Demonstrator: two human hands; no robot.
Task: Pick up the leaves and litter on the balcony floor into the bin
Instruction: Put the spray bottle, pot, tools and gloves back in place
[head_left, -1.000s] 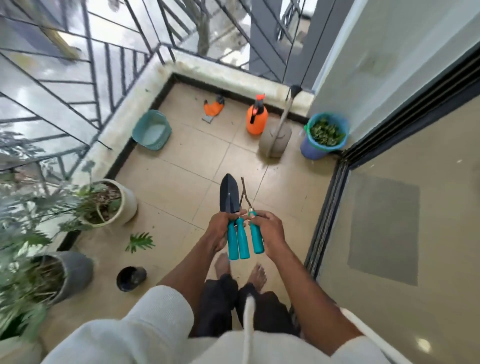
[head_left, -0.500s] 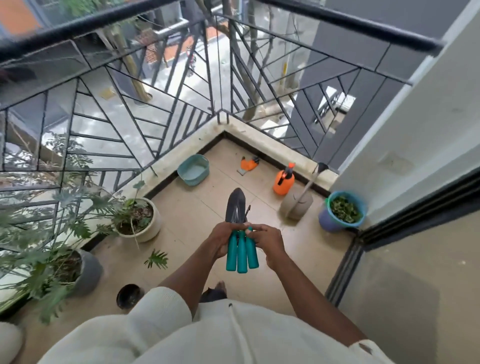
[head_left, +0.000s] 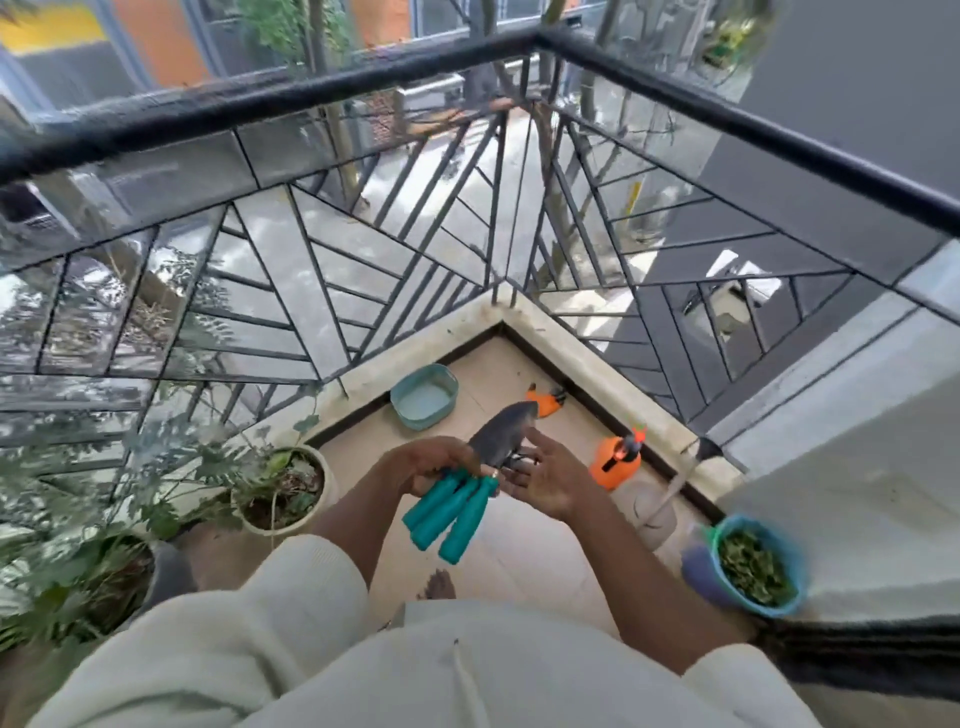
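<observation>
Black iron railing (head_left: 467, 73) wraps the corner ahead of us, and below it lies the tan balcony floor (head_left: 524, 540), the largest thing we must clear. At our left stand the potted plants (head_left: 280, 488); in the far corner sit a teal basin (head_left: 425, 396) and an orange sprayer (head_left: 615, 462).

Our bin (head_left: 753, 566), a blue bucket against the wall at our right, already holds a heap of green leaves (head_left: 753, 566). We judge these light, soft and easily scattered, so they are best pinched in loose handfuls or scooped from beneath and carried low over the rim. We can make out no loose leaves on the visible tiles; blur hides detail.

Our left hand (head_left: 426, 465) is curled round a bundle of garden tools (head_left: 457, 509), gripping just above their teal handles; the trowel's dark blade points toward the corner. Our right hand (head_left: 545, 478) lies with fingers spread, palm up, touching the metal ends and grasping nothing.
</observation>
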